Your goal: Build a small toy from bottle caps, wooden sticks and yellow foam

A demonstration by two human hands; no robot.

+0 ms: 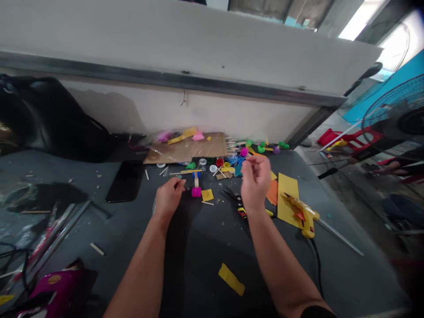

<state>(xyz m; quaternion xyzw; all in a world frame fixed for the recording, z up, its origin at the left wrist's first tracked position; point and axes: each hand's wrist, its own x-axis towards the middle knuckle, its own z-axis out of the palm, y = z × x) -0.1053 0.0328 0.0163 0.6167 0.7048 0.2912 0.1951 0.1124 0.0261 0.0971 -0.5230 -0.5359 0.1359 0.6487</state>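
Observation:
My left hand [168,196] is closed in a pinch just left of a small stick piece with a blue end [196,175] and a magenta end [196,192]. A tiny greenish bit shows by its fingertips; I cannot tell whether it is held. Raised over the right side of the clutter, my right hand [255,182] has its thumb and fingers pressed together, and whatever they hold is hidden. Behind its fingertips is a magenta cap [244,152]. A yellow paper square [207,194] lies beside the stick piece. Dark-bladed scissors or pliers [234,194] rest left of my right wrist.
Cardboard [179,152] lies against the wall, with several coloured caps and sticks beside it. A phone [124,181] is on the left. A yellow glue gun [308,221] with a cord sits by yellow paper [288,179]. A yellow strip [231,279] lies in front.

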